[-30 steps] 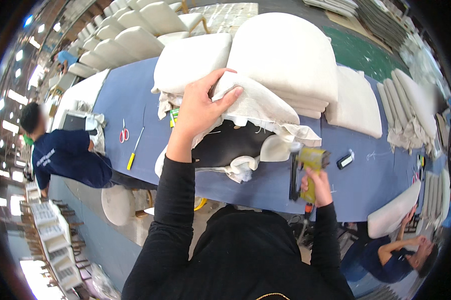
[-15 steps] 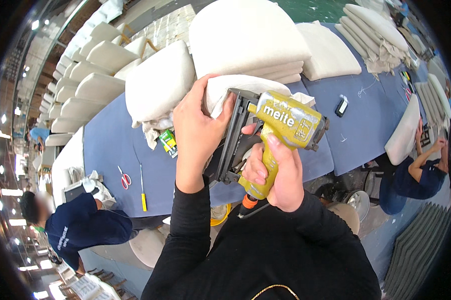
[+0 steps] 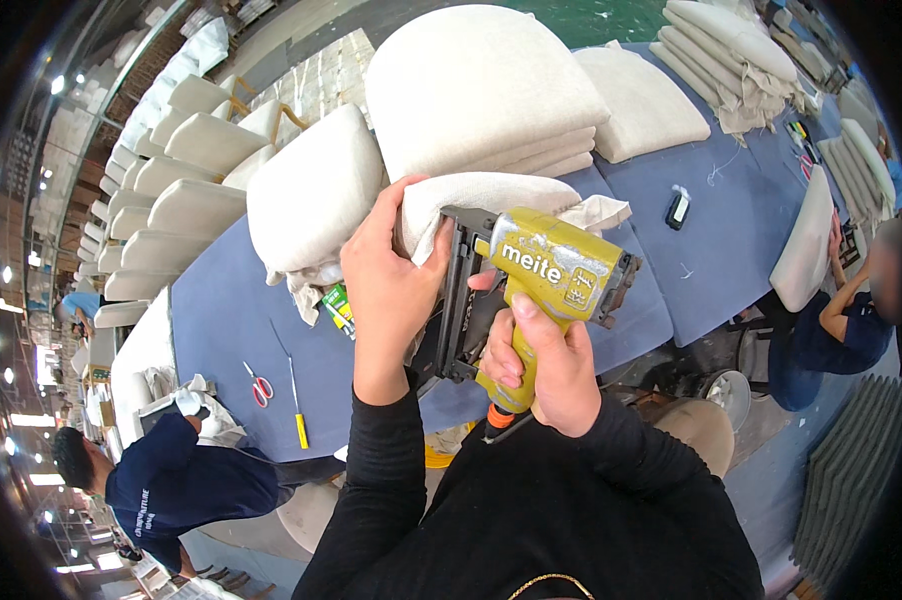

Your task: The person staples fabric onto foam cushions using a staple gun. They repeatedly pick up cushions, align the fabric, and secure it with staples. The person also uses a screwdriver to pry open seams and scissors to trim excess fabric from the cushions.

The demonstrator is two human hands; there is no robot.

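Observation:
My right hand [image 3: 549, 365] is wrapped round the handle of a yellow, paint-worn pneumatic staple gun [image 3: 556, 265], thumb over the back of the grip. An orange air-hose fitting [image 3: 499, 418] shows at the handle's bottom. The gun's black nose meets the folded edge of a cream upholstered seat pad [image 3: 501, 192]. My left hand [image 3: 391, 290] grips that edge, fingers and thumb pinching the fabric beside the nose. The gun hides the pad's lower part, and the exact contact point cannot be made out.
Pads lie on the blue table [image 3: 241, 340]: a cream stack [image 3: 481, 85] ahead, others beside it. Scissors [image 3: 259, 385], a yellow-handled tool [image 3: 300, 428], a green box [image 3: 339, 308] and a black bottle [image 3: 678, 208] lie there too. Co-workers [image 3: 191, 480] sit left and right.
My hands, the staple gun and the pad appear slightly lower and further left, as the view shifts. Both grips are unchanged. The co-worker at left now has an arm reaching to the table.

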